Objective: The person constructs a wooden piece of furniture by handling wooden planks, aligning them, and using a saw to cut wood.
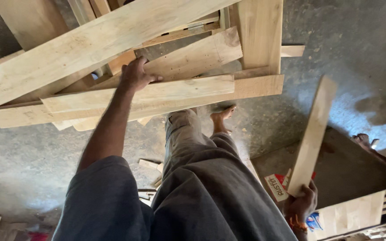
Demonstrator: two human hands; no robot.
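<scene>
Left hand on plank pile, right hand carrying one plank.

Left hand (135, 75) rests fingers-down on a board (166, 91) atop the pile (68, 58), not wrapped round it. Right hand (301, 203), right of the pile, is closed round the lower end of a plank (312, 134) held upright, clear of the pile. Judgement: curl the left fingers under one board edge, keep the bare foot (222, 115) clear below.
</scene>
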